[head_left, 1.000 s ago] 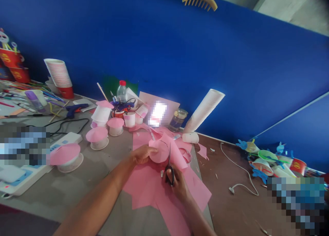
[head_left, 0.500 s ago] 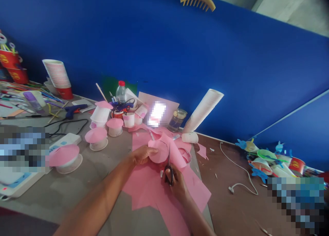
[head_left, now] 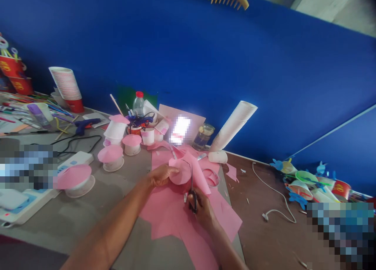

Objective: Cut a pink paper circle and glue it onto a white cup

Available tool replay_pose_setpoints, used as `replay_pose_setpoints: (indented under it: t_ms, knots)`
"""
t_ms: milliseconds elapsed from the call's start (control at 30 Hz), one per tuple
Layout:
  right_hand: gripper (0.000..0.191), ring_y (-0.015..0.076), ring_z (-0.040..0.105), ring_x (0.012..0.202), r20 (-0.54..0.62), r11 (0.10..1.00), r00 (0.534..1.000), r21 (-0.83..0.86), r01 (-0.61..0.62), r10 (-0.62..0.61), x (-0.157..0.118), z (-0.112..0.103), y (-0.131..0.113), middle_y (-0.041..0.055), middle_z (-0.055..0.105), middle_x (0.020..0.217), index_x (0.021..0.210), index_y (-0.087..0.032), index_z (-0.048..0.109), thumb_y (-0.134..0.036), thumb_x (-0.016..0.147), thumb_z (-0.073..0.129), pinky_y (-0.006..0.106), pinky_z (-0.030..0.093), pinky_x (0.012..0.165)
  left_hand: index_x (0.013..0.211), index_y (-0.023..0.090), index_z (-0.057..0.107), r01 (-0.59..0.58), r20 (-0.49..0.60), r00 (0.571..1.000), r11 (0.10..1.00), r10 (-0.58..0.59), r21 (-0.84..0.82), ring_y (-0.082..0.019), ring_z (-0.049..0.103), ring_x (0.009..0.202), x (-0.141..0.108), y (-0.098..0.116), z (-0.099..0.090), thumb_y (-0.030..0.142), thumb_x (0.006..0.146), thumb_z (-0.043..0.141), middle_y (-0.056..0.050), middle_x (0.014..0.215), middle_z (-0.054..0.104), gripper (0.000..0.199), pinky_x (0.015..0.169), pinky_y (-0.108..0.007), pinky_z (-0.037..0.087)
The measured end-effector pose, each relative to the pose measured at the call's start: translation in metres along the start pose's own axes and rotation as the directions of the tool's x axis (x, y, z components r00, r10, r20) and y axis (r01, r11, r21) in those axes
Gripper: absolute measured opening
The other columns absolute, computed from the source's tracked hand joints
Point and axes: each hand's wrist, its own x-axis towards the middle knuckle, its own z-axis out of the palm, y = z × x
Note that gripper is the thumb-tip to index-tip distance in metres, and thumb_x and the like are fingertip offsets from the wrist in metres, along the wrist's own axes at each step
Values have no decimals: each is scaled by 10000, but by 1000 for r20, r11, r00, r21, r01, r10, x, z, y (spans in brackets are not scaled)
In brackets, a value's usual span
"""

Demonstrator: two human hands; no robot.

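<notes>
My left hand (head_left: 161, 176) pinches the left edge of a piece of pink paper (head_left: 181, 173), which has a rounded outline partly cut in it. My right hand (head_left: 202, 209) grips the dark handles of a pair of scissors (head_left: 192, 199), and their blades point away from me at the right side of the round shape. A strip of the same paper curls off to the right of the blades. Beneath both hands lie several pink sheets (head_left: 164, 219), overlapping on the table. A pink paper ring (head_left: 212, 177) rests just right of the work.
Paper cups with pink discs on top (head_left: 110, 154) stand at left, near a white power strip (head_left: 79, 160) and a blue glue gun (head_left: 84, 125). Behind are a glass jar (head_left: 204, 136), a leaning cup stack (head_left: 235, 125) and a lit phone (head_left: 180, 129). A white cable (head_left: 283, 195) lies at right.
The scissors have turned slightly more upright along the edge of the round shape. Both hands stay almost in place, and the whole view has shifted a little.
</notes>
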Motion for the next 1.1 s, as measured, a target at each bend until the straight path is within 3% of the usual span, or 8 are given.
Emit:
replay_pose_setpoints:
  t_ms: [500,700,1100]
  knots:
    - [352,97,398,530,20,1000,1000,1,-2,2,0,-1,-5,-26,441,626,799,-200,511,-542,869,474,219,398,479,779,110,664,21,-49,999,993,-15,114,-248,661,799,-2,4,-2,165,670,681,-84,744,716,123,699,-299,505]
    - [367,91,400,529,35,999,999,29,-30,29,0,-2,-5,-21,453,632,828,-191,529,-555,856,490,211,404,475,835,128,663,10,-52,999,993,-3,120,-249,662,778,-4,7,-1,204,626,728,-61,711,701,232,696,-331,511]
    - [411,86,393,524,45,998,997,5,-66,66,0,-4,-2,-25,450,622,860,-186,546,-594,832,504,201,393,465,885,71,671,12,-62,998,994,-5,113,-250,659,806,-1,5,-6,173,657,707,-100,772,713,252,713,-322,492]
